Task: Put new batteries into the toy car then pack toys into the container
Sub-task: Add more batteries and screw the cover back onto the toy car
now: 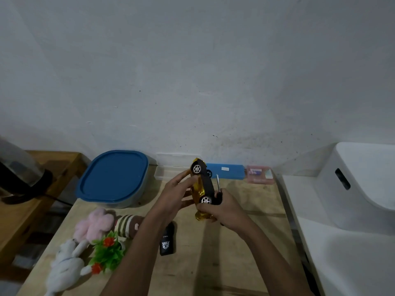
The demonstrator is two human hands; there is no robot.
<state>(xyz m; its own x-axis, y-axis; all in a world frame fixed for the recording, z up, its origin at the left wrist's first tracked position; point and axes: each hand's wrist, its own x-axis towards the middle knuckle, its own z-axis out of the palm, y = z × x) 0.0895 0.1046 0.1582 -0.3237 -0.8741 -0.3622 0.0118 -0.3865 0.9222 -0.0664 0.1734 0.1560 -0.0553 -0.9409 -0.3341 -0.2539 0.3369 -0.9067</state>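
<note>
**Car in hand, battery job not finished, nothing packed**

I take the car (pixel 202 186) as my landmark; I hold it above the middle of the desk (pixel 245 253), tipped on its side so the dark underside faces right.

Far left of the car, near the desk's front corner, lie the toys: a white plush (pixel 64 268), a pink plush (pixel 94 223), a striped plush (pixel 126 226) and a small plastic plant (pixel 108 251). Behind them, left of the car and against the wall, stands the container (pixel 113 178), its blue lid on. Just below and left of the car a black remote (pixel 167 239) lies flat.

My left hand (pixel 179 193) is curled around the car's gold body. My right hand (pixel 222 210) is closed on the car's lower end and also grips a screwdriver (pixel 218 189), shaft pointing up beside the underside.

Right of the car, along the wall, sit a blue box (pixel 226 170) and a pink pack (pixel 259 175); I cannot tell their contents.

I judge the battery step underway. I cannot see whether the hatch is open or new cells are in. All the packing remains.
</note>
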